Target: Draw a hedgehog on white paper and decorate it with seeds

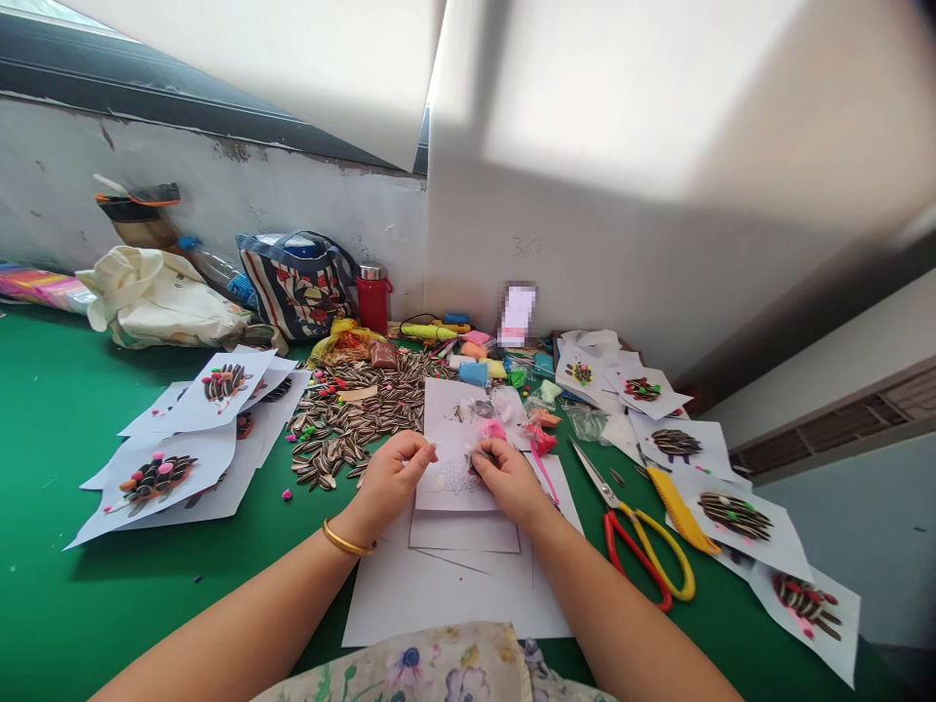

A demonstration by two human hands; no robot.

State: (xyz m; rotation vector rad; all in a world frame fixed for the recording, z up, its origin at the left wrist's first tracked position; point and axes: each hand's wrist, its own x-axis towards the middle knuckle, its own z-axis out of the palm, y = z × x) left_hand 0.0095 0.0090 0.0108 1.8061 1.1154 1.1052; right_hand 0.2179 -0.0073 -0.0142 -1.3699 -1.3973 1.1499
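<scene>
White paper sheets (460, 600) lie stacked in front of me, the top one bearing a faint drawn outline (459, 476). My left hand (395, 473) hovers at the left edge of the top sheet, thumb and fingers pinched together; anything between them is too small to make out. Over the right side of that sheet, my right hand (508, 473) is closed on a small dark lump, partly hidden by the fingers. Pink clay (492, 429) sits just beyond my right hand. A pile of sunflower seeds (380, 400) spreads to the left of the paper.
Red-and-yellow scissors (633, 526) lie open at the right, near a yellow strip (680, 509). Seed-decorated cards (165, 473) are stacked left, and more cards (738, 517) line the right side. Bags (296, 283), a red bottle (373, 297) and a phone (517, 314) stand at the back.
</scene>
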